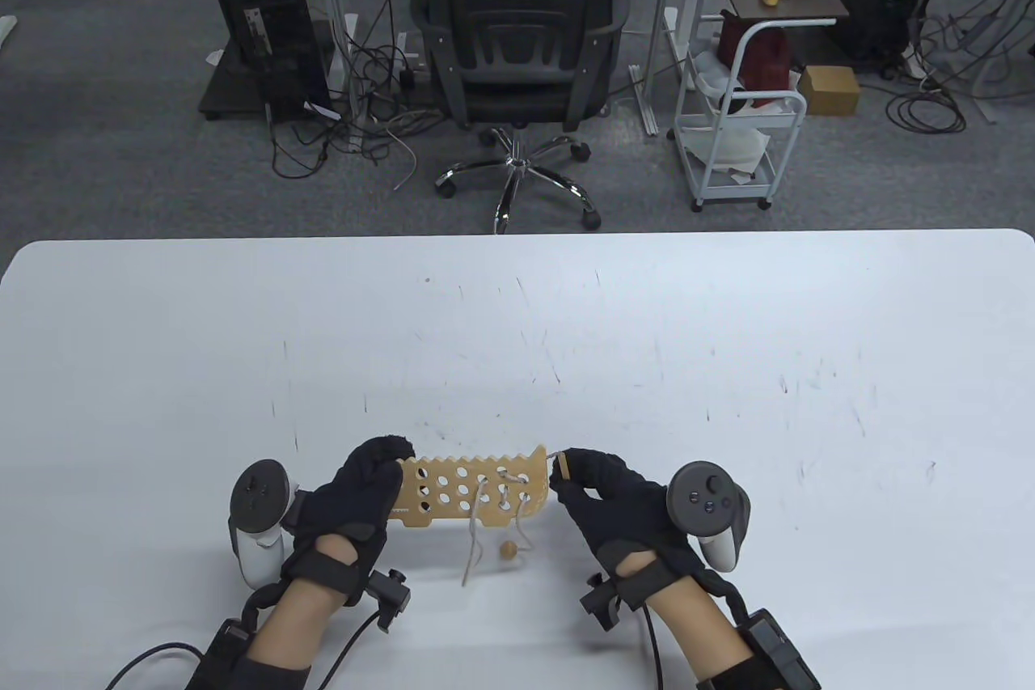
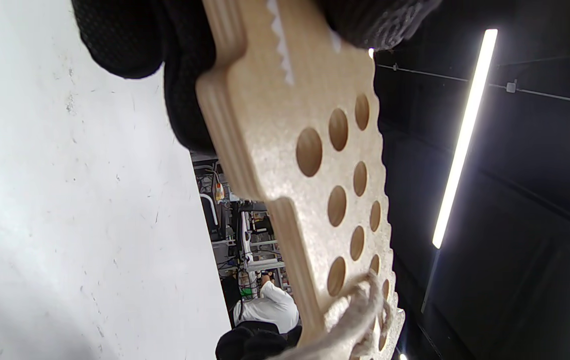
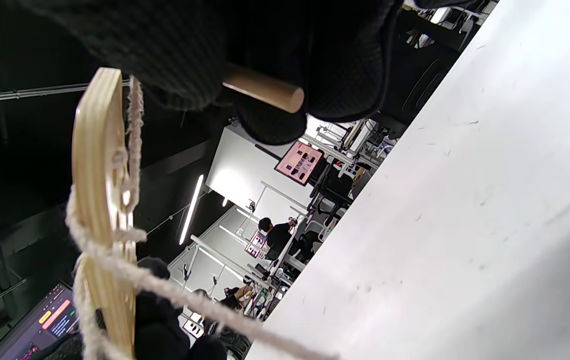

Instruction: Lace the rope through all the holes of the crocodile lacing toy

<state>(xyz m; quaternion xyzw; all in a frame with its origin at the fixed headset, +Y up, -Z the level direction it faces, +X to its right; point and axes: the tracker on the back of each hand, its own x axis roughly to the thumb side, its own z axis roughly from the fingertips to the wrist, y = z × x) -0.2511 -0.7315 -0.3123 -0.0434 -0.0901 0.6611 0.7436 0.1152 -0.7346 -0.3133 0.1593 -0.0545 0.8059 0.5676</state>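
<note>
crocodile toy (image 1: 473, 488): pale tan wood, dotted with rows of round holes, zigzag upper edge | rope (image 1: 477, 532): off-white | bead (image 1: 508, 552) just below the toy: light brown | wooden needle (image 3: 264, 90): brown | gloves on left hand (image 1: 356, 500) and right hand (image 1: 614, 500): black | table (image 1: 728, 366): white, with thin dark scratches

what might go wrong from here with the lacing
1. The left hand grips only the end of the crocodile board, which looks lifted off the table; a hard pull could twist it loose.
2. Loose rope dangles below the board with a bead at its end; it may snag.
3. The right hand pinches the wooden needle near its end; it might slip.
</note>
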